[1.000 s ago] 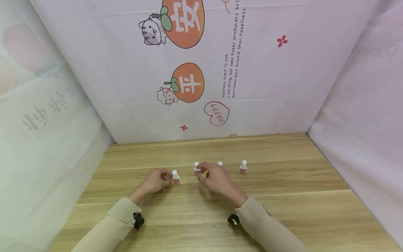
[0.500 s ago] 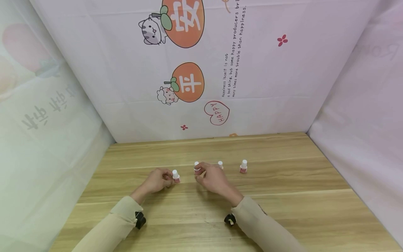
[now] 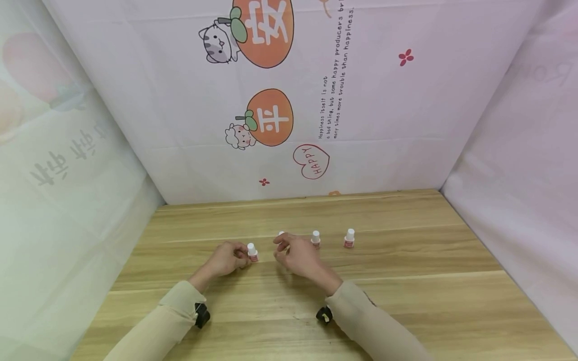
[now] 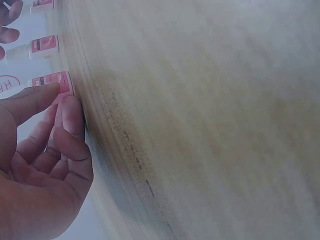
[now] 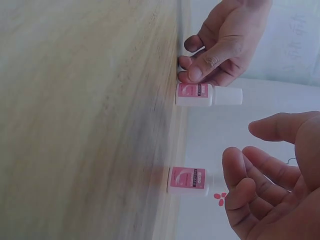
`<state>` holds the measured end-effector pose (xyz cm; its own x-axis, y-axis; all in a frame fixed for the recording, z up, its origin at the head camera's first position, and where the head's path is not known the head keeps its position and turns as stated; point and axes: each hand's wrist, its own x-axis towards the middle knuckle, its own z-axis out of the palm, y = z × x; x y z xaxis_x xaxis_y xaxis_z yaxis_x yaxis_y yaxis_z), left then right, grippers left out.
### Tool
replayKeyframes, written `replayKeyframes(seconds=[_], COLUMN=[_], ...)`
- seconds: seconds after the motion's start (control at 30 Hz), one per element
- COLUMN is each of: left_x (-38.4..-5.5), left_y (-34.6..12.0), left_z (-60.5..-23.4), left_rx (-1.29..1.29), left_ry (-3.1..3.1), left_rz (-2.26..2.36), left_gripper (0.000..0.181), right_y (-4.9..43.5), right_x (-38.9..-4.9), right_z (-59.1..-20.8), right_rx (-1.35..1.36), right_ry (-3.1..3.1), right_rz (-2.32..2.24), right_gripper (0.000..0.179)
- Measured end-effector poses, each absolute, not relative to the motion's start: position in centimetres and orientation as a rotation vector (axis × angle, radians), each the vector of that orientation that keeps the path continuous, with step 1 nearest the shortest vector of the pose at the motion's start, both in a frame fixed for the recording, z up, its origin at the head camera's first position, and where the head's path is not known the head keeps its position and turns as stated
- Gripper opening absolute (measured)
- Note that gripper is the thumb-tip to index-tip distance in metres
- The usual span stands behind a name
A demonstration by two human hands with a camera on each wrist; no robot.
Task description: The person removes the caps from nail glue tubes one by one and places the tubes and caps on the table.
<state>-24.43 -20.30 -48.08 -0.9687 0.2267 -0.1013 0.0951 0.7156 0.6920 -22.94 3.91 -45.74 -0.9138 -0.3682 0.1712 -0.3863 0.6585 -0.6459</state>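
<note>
Several small white-capped bottles with pink labels stand upright in a loose row on the wooden table. My left hand (image 3: 226, 257) is at the leftmost bottle (image 3: 253, 252), thumb and fingertips close against its left side; its label shows uncovered in the right wrist view. My right hand (image 3: 295, 254) hovers with thumb and fingers apart, nothing between them. It is in front of the second bottle (image 5: 188, 178), which it mostly hides in the head view, leaving the cap (image 3: 281, 233) in sight. Just right of that hand stands the third bottle (image 3: 315, 239).
The rightmost bottle (image 3: 349, 238) stands farther right along the row. A printed white cloth (image 3: 384, 125) hangs behind the wooden table (image 3: 406, 301), with more pale cloth at both sides. Black bands with small devices (image 3: 202, 315) sit at both wrists.
My right hand has shifted left, uncovering the third bottle and hiding more of the second in the head view. My left hand and the leftmost bottle have barely moved.
</note>
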Motion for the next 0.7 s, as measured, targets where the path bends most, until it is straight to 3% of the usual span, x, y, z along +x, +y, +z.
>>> replayKeyframes(seconds=[0.7], left_x=[-24.7], left_y=[-20.4], left_z=[-48.7], left_rx=[0.284], left_ry=[2.753], left_rz=[1.122], left_gripper=[0.011], right_y=[2.3], right_x=[-23.2], right_z=[-46.0], right_rx=[0.651], right_ry=[-2.862], right_rz=[1.157], right_gripper=[0.027])
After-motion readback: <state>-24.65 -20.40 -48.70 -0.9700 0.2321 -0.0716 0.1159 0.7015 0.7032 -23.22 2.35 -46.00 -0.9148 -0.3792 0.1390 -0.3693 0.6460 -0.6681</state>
